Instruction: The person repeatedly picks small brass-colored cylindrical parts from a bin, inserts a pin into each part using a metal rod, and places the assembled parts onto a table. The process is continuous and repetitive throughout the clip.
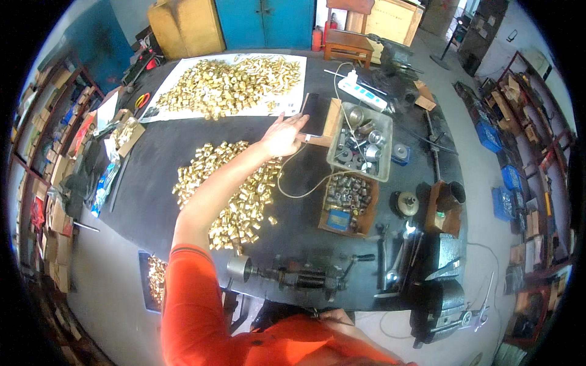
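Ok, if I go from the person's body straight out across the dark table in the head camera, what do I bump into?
Metal clamp tool at the near edge → near pile of brass fittings → left hand reaching toward the dark phone → far heap of brass fittings on white sheet → blue cabinet.

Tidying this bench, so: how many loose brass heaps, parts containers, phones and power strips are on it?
Loose brass heaps: 2, far heap and near heap
Parts containers: 2, grey tray and brown box
Phone: 1
Power strip: 1
Total: 6
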Motion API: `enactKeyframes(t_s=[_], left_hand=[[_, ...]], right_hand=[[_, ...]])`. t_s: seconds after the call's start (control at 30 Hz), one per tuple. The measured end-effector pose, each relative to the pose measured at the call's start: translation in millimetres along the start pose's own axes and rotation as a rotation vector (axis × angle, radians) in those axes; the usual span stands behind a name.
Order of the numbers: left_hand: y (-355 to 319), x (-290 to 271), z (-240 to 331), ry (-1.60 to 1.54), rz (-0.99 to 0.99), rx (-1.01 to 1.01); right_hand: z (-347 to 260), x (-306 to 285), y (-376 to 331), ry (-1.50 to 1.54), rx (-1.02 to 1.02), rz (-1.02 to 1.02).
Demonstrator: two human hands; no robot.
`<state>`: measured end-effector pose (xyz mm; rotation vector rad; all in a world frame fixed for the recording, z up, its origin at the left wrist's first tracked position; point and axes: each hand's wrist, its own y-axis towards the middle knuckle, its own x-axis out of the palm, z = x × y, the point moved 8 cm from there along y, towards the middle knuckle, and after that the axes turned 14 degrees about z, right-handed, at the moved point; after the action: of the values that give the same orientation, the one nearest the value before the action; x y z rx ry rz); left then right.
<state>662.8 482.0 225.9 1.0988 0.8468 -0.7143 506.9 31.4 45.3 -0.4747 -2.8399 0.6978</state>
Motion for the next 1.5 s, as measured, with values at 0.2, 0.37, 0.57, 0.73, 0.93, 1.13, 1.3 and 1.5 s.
enactKeyframes(t_s=[0.2,0.37,0.57,0.73,0.93,1.13,1.3,1.5], left_hand=[[11.9,34.0,-4.4,0.109,-0.115,0.032],[14.5,34.5,0.2,0.062,-0.107,0.031],[12.5,-12.2,-10.2,0.045,0.033,-0.079],[-45.3,-84.7,-21.7,0.003,0.236,-0.065],[-189.5,-173.0,-33.3,0.017,0.341,-0.284],[-367.4,-219.9,-41.6,0.047,0.493,-0.679],[-468.1,-217.1,-18.8,-0.083,0.61,-1.113],[-665.5,-138.3,-51.9,0.25,0.343,-1.102]], right_hand=[[24.8,-0.4,0.1,0.131,0.151,0.074],[8.1,3.9,-3.9,0.255,0.224,0.12],[3.4,2.2,0.8,0.279,0.223,0.106],[0.7,1.8,0.5,0.255,0.183,0.094],[-0.3,2.8,-1.2,0.264,0.152,0.064],[4.4,4.0,0.6,0.354,0.097,0.02],[-12.1,3.8,-3.5,0.346,0.174,0.059],[-16.1,7.4,-4.7,0.312,0.163,-0.011]])
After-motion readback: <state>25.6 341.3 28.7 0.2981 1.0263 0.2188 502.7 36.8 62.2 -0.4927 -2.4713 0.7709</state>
